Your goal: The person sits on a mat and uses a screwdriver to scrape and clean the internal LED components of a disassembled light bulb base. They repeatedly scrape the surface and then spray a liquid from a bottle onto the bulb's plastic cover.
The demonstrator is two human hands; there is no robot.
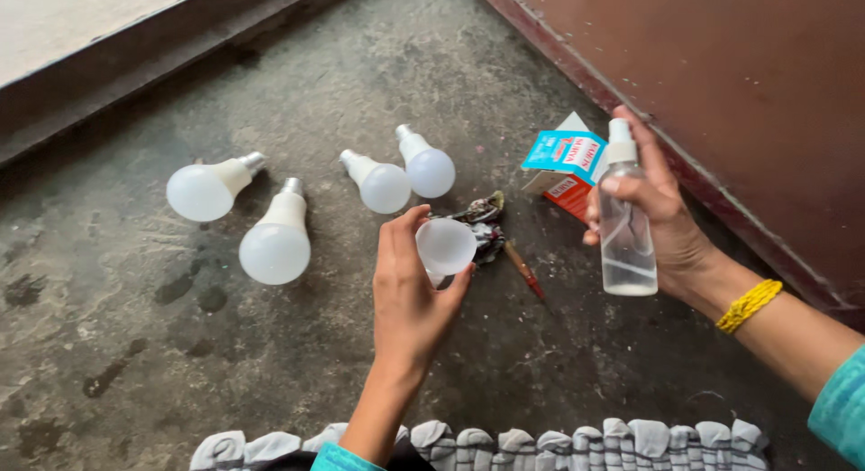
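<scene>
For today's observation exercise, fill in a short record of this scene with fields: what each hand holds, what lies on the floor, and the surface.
left hand: holds a white bulb, fingers curled round it
right hand: grips a clear spray bottle, upright, a little liquid at the bottom
loose bulbs: four white ones lying on the floor
other items: small blue and red box, crumpled rag, screwdriver
surface: stained concrete floor
</scene>
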